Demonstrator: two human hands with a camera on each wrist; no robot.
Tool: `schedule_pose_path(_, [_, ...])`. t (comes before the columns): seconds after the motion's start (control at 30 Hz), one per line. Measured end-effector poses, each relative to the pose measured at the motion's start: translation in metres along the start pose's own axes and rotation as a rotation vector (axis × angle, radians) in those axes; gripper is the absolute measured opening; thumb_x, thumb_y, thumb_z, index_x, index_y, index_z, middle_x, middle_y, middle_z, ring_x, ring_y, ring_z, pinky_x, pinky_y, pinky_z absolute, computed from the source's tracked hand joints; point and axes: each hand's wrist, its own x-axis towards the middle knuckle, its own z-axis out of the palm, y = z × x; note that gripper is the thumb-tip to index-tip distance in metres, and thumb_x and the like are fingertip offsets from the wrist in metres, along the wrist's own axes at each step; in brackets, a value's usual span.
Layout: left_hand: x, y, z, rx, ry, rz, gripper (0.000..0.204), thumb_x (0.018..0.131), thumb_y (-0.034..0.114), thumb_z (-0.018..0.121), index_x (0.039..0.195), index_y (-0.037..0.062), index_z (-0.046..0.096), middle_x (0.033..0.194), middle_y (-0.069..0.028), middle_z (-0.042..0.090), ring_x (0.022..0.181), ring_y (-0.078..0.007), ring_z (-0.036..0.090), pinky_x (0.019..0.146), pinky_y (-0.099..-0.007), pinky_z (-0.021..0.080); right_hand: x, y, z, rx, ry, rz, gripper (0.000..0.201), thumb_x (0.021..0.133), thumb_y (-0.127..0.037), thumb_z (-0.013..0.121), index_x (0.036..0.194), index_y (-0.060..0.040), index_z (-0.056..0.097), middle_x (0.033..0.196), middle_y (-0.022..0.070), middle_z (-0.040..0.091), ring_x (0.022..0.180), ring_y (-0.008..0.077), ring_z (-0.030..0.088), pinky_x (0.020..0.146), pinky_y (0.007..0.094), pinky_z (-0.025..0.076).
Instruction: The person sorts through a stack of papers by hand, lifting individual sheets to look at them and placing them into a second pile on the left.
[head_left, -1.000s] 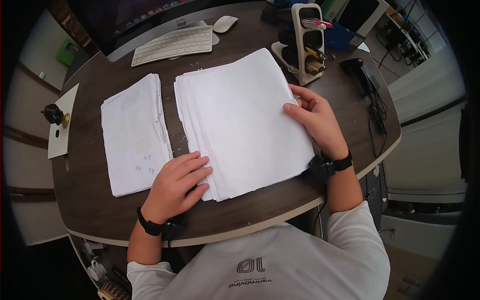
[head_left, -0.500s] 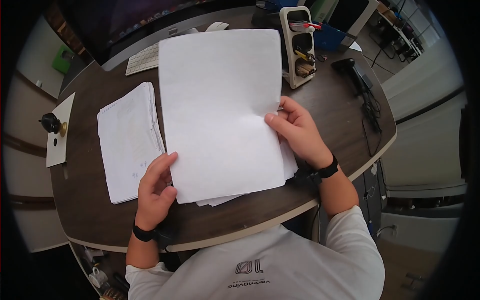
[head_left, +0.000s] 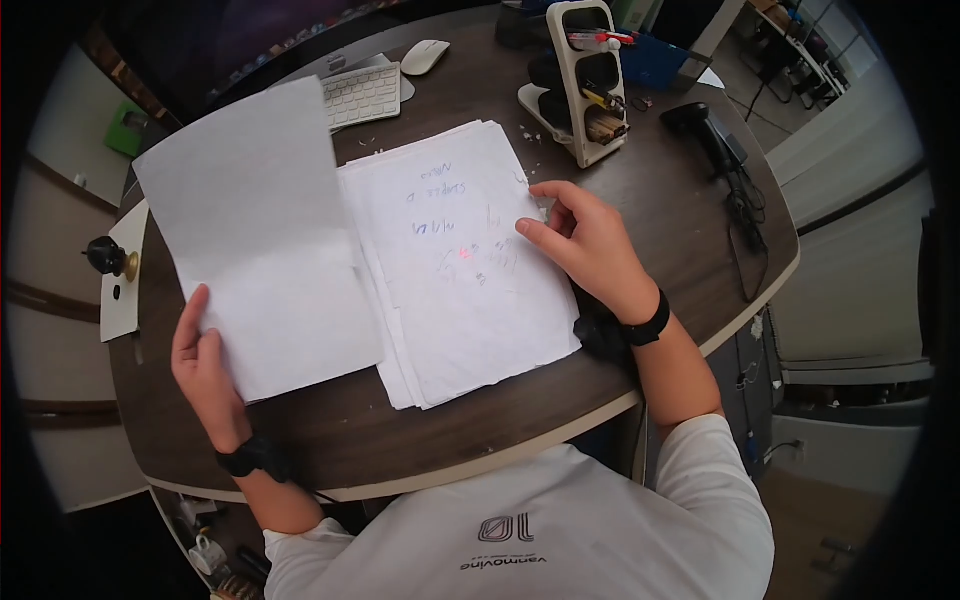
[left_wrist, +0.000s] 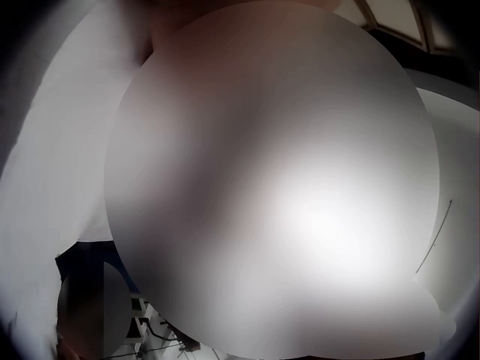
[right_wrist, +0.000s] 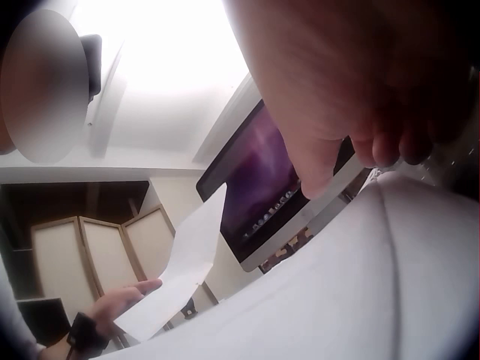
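A blank white sheet of paper (head_left: 265,250) is raised at the left side of the desk, its left edge pinched in my left hand (head_left: 208,375). The right wrist view also shows this sheet, slanting up from the fingers. It hides the left paper stack in the head view. My right hand (head_left: 590,245) is at the right edge of the other paper stack (head_left: 460,310), thumb over the top page and fingers loosely bent, with a gap between them. Blue handwriting and a small red mark show on that top page. The left wrist view is mostly blurred.
Behind the papers are a keyboard (head_left: 365,97), a mouse (head_left: 425,57) and a monitor (right_wrist: 251,180). A pen holder (head_left: 590,85) stands at the back right, near a black scanner (head_left: 705,140) with its cable. A black knob-like object (head_left: 103,246) stands at the left edge.
The blank sheet came off the right stack, first in both hands, then moved left in my left hand. My right hand let go of it and stayed by the right stack, whose written page now shows.
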Motion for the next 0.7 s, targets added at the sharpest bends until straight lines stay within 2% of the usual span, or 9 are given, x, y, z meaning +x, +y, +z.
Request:
schedule_pose_path(0.07, [0.009, 0.004, -0.016, 0.028, 0.087, -0.062, 0.052, 0.089, -0.007, 0.043, 0.137, -0.0066, 0.063, 0.134, -0.0146, 0.065, 0.115, -0.0156, 0.063, 0.103, -0.0297, 0.048, 0.0, -0.004, 0.001, -0.117, -0.039, 0.058, 0.06, 0.084, -0.031, 0.083, 0.131, 0.0018, 0.064, 0.09, 0.0126, 0.065, 0.075, 0.0205, 0.061, 0.069, 0.0332, 0.052])
schedule_pose_path(0.2, [0.024, -0.014, -0.056, 0.069, 0.096, -0.101, 0.051, 0.09, -0.005, 0.043, 0.137, -0.0062, 0.063, 0.132, -0.0152, 0.066, 0.112, -0.016, 0.064, 0.1, -0.0297, 0.05, -0.001, -0.003, 0.007, -0.138, -0.054, 0.026, 0.068, 0.082, -0.03, 0.085, 0.137, 0.0024, 0.061, 0.089, 0.0098, 0.064, 0.077, 0.0181, 0.058, 0.07, 0.0332, 0.05])
schedule_pose_path(0.27, [0.029, -0.019, -0.068, 0.007, 0.064, -0.214, 0.05, 0.09, -0.005, 0.043, 0.136, -0.006, 0.063, 0.13, -0.016, 0.066, 0.11, -0.0164, 0.065, 0.097, -0.0294, 0.052, 0.0, -0.004, 0.007, -0.048, -0.125, 0.051, 0.072, 0.082, -0.029, 0.085, 0.14, 0.004, 0.058, 0.098, 0.0149, 0.068, 0.084, 0.0215, 0.062, 0.077, 0.0344, 0.053])
schedule_pose_path(0.3, [0.03, -0.022, -0.072, 0.015, 0.072, -0.214, 0.05, 0.09, -0.005, 0.043, 0.136, -0.006, 0.063, 0.13, -0.016, 0.066, 0.11, -0.0164, 0.065, 0.097, -0.0294, 0.052, 0.0, -0.003, 0.008, -0.04, -0.132, 0.047, 0.072, 0.082, -0.029, 0.085, 0.14, 0.004, 0.058, 0.098, 0.0149, 0.068, 0.084, 0.0215, 0.062, 0.077, 0.0344, 0.053])
schedule_pose_path(0.4, [0.035, -0.037, -0.076, -0.027, 0.071, -0.224, 0.049, 0.091, -0.005, 0.044, 0.136, -0.0059, 0.063, 0.126, -0.0158, 0.067, 0.103, -0.0166, 0.067, 0.091, -0.0282, 0.054, 0.0, -0.005, 0.008, -0.047, -0.12, 0.051, 0.075, 0.081, -0.027, 0.086, 0.141, 0.0054, 0.055, 0.109, 0.0205, 0.069, 0.095, 0.0255, 0.066, 0.087, 0.036, 0.054])
schedule_pose_path(0.43, [0.035, -0.036, -0.075, -0.026, 0.076, -0.224, 0.049, 0.091, -0.005, 0.044, 0.136, -0.0059, 0.063, 0.126, -0.0158, 0.067, 0.103, -0.0166, 0.067, 0.091, -0.0282, 0.054, -0.001, -0.005, 0.008, -0.045, -0.123, 0.048, 0.075, 0.081, -0.027, 0.086, 0.141, 0.0054, 0.055, 0.109, 0.0205, 0.069, 0.095, 0.0255, 0.066, 0.087, 0.036, 0.054])
schedule_pose_path(0.5, [0.032, -0.034, -0.072, 0.013, 0.019, -0.266, 0.05, 0.09, -0.005, 0.044, 0.136, -0.0054, 0.063, 0.126, -0.0157, 0.068, 0.102, -0.0166, 0.067, 0.091, -0.0283, 0.054, -0.003, -0.004, 0.009, -0.088, -0.099, 0.042, 0.077, 0.082, -0.029, 0.085, 0.142, 0.0078, 0.053, 0.115, 0.024, 0.069, 0.097, 0.0317, 0.068, 0.086, 0.0388, 0.055])
schedule_pose_path(0.7, [0.032, -0.034, -0.067, 0.035, -0.005, -0.318, 0.051, 0.089, -0.005, 0.045, 0.136, -0.005, 0.064, 0.125, -0.0156, 0.068, 0.1, -0.015, 0.066, 0.089, -0.027, 0.054, -0.004, 0.0, 0.012, -0.114, -0.078, -0.003, 0.083, 0.082, -0.028, 0.085, 0.147, 0.0078, 0.048, 0.122, 0.0259, 0.066, 0.1, 0.0333, 0.068, 0.089, 0.0394, 0.055])
